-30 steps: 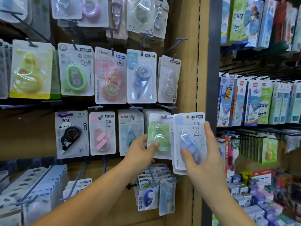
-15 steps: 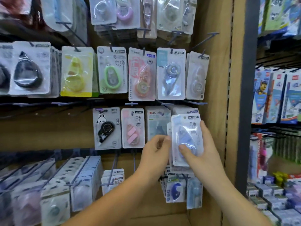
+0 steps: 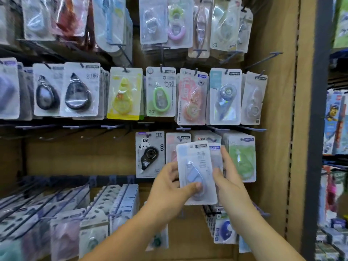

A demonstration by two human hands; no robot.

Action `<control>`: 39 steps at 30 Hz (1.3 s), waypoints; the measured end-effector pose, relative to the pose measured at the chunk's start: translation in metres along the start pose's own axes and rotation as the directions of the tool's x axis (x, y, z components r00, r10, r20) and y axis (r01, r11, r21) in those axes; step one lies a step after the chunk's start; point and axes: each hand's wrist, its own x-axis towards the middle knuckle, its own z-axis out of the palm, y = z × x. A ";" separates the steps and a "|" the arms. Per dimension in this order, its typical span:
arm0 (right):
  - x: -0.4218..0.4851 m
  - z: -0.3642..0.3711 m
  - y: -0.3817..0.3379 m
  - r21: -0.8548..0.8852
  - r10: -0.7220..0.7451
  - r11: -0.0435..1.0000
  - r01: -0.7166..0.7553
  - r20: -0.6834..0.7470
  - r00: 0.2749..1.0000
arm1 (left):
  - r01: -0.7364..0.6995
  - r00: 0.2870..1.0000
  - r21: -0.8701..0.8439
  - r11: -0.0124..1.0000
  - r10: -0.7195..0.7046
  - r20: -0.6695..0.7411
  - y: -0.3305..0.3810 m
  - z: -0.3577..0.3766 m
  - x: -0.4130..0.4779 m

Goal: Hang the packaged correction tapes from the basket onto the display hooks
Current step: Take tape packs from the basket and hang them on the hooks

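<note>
Having been shifted left off the green pack (image 3: pixel 243 159), the blue correction tape pack (image 3: pixel 195 166) is now gripped by left hand (image 3: pixel 167 187) and right hand (image 3: pixel 231 183), centre-right of frame; hooking is judged outstanding.

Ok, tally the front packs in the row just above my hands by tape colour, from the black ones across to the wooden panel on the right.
Black packs: 2
Yellow pack: 1
Green pack: 1
Orange pack: 1
Clear blue pack: 1
Pale clear pack: 1
Total: 7
</note>
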 end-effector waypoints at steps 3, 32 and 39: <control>-0.007 0.001 0.000 0.000 0.026 1.000 -0.026 -0.057 0.998 | 0.010 0.999 -0.077 0.997 -0.014 -0.052 -0.001 -0.019 -0.001; -0.011 -0.005 -0.008 -0.058 -0.158 0.987 0.147 -0.270 0.950 | -0.129 0.991 0.313 0.941 0.130 0.015 0.002 -0.035 0.038; 0.001 -0.030 0.007 -0.133 -0.133 0.987 0.090 -0.363 0.922 | -0.048 0.997 0.584 0.810 0.070 -0.016 0.012 -0.031 0.068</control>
